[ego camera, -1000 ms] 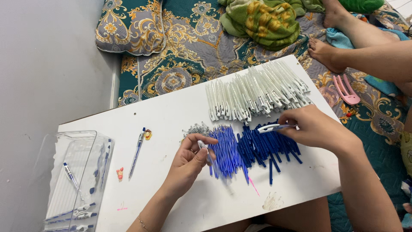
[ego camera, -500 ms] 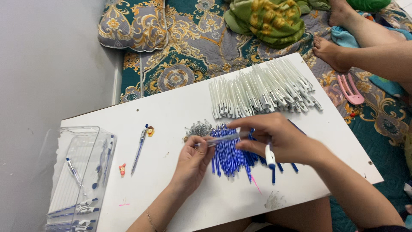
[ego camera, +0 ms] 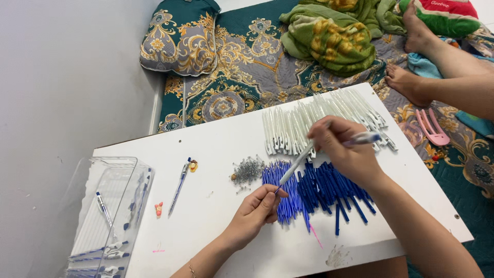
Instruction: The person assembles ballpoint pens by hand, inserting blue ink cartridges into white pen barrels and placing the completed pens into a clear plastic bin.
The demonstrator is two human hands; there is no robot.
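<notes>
My left hand (ego camera: 254, 210) rests on the white board (ego camera: 216, 139) and pinches the tip of a blue refill beside the pile of blue refills (ego camera: 314, 190). My right hand (ego camera: 342, 149) hovers over that pile, holding a white pen barrel (ego camera: 298, 163) that slants down toward my left fingers, plus another white pen (ego camera: 363, 138) sticking out to the right. A row of white pen barrels (ego camera: 309, 123) lies just behind my right hand. A small heap of metal springs (ego camera: 247, 170) sits left of the blue refills.
A clear plastic box (ego camera: 110, 216) with finished pens stands at the board's left end. One assembled pen (ego camera: 180, 185) and a small red charm (ego camera: 158, 208) lie near it. Another person's bare feet (ego camera: 411, 82) and a pink hair clip (ego camera: 431, 127) are on the patterned bedding at right.
My right hand has lifted up and back toward the white barrels, raising the barrel so it slants. My left hand has slid slightly right, staying at the refill's tip.
</notes>
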